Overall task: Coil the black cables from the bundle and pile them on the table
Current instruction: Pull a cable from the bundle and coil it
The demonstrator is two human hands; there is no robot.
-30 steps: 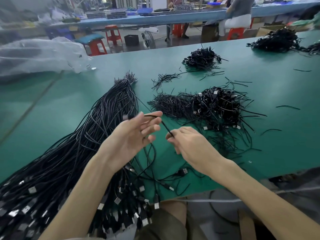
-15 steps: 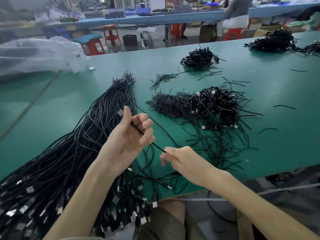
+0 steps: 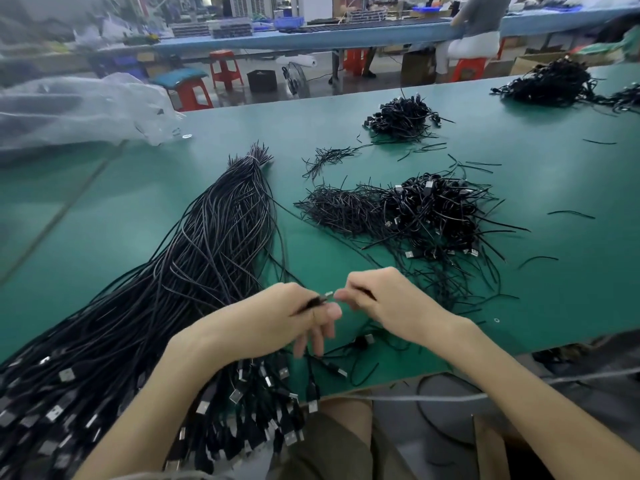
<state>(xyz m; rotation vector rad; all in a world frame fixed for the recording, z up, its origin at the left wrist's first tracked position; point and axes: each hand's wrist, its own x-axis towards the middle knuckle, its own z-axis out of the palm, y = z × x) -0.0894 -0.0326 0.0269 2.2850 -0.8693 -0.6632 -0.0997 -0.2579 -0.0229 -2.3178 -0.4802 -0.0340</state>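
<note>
- No text, label, brand or number that I can read anywhere in my view.
- Plugs at the near end of the bundle: any marking on the metal ends is too small to tell.
- Boxes under the far bench: blurred, no print legible.
</note>
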